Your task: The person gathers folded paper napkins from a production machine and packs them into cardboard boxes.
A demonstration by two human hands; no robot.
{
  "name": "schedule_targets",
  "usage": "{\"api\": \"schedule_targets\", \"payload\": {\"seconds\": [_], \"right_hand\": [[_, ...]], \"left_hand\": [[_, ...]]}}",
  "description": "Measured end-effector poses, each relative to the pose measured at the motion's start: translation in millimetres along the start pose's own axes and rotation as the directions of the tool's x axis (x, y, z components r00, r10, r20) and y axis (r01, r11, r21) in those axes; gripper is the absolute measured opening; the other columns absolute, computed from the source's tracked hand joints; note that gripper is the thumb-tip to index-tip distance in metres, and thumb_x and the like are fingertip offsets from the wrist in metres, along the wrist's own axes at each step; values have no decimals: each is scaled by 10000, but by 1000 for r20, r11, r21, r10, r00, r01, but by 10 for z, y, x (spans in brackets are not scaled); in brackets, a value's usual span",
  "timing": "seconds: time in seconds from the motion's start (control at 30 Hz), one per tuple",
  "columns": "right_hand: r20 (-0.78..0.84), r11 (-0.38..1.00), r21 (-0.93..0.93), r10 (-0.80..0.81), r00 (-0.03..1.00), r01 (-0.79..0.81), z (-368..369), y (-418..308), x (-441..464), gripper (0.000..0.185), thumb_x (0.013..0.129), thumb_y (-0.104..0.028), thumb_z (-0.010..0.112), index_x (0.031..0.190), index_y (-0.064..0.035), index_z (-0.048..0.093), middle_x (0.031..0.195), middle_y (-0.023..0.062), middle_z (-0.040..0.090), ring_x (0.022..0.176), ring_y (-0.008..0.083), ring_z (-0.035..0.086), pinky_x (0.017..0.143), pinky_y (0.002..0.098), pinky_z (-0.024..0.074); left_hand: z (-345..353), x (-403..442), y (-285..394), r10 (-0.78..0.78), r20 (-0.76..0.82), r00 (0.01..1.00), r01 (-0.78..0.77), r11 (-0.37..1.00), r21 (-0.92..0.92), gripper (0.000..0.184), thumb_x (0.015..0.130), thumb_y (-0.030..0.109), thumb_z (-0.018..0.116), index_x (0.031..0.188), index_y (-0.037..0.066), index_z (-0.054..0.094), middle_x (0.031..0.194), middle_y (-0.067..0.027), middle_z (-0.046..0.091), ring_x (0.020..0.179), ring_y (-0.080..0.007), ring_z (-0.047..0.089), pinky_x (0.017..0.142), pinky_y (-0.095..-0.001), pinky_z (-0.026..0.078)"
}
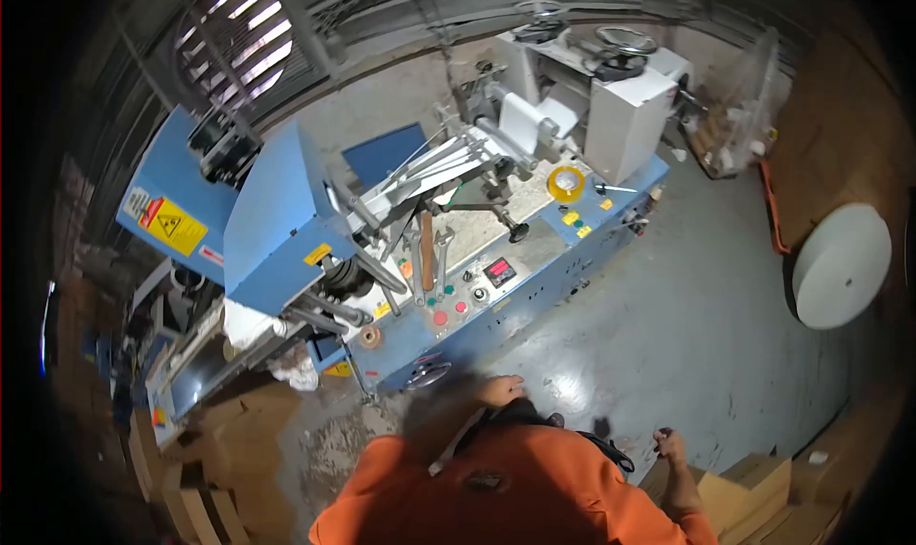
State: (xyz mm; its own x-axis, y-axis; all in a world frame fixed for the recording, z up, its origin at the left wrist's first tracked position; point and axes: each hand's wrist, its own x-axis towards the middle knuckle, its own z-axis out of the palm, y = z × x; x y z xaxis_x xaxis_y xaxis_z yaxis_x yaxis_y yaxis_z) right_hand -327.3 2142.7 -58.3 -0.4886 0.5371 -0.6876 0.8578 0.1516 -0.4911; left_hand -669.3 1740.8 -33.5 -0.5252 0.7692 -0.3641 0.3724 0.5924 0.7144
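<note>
My left hand (503,389) is low in front of my orange shirt (515,478), near the front of a blue machine (458,340). Its fingers are mostly hidden, so its grip does not show. Out to the right, over the grey floor, my right hand (672,444) has its fingers curled in; something small and dark shows at them, too small to name. Beyond my left hand, the machine's front carries a handwheel (428,374), buttons and a red display (499,272). Wrenches (443,257) and a brown-handled tool (426,249) lie on its top.
A yellow tape roll (566,184) lies on the machine's right part. White web material (518,125) runs over rollers behind. At right, a large white disc-shaped roll (842,266) stands by brown board. Cardboard boxes (754,488) sit low right, more cardboard (229,450) low left.
</note>
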Motion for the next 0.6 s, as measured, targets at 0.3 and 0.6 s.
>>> {"api": "schedule_targets", "payload": {"seconds": [0.3, 0.6], "right_hand": [[135, 962, 125, -258, 957, 242, -705, 646, 1957, 287, 772, 0, 556, 1054, 55, 561, 748, 44, 599, 631, 106, 541, 531, 247, 453], [-19, 939, -252, -246, 969, 233, -2211, -1364, 2732, 376, 866, -239, 578, 1168, -14, 571, 685, 34, 580, 581, 122, 508, 522, 292, 440]], "left_hand": [[776, 794, -1464, -117, 46, 992, 96, 942, 323, 239, 833, 207, 537, 1007, 115, 673, 950, -153, 656, 792, -308, 611, 746, -444, 499], [371, 2584, -579, -377, 312, 872, 349, 926, 141, 366, 819, 351, 545, 929, 30, 682, 923, -224, 660, 871, -399, 632, 748, -499, 487]]}}
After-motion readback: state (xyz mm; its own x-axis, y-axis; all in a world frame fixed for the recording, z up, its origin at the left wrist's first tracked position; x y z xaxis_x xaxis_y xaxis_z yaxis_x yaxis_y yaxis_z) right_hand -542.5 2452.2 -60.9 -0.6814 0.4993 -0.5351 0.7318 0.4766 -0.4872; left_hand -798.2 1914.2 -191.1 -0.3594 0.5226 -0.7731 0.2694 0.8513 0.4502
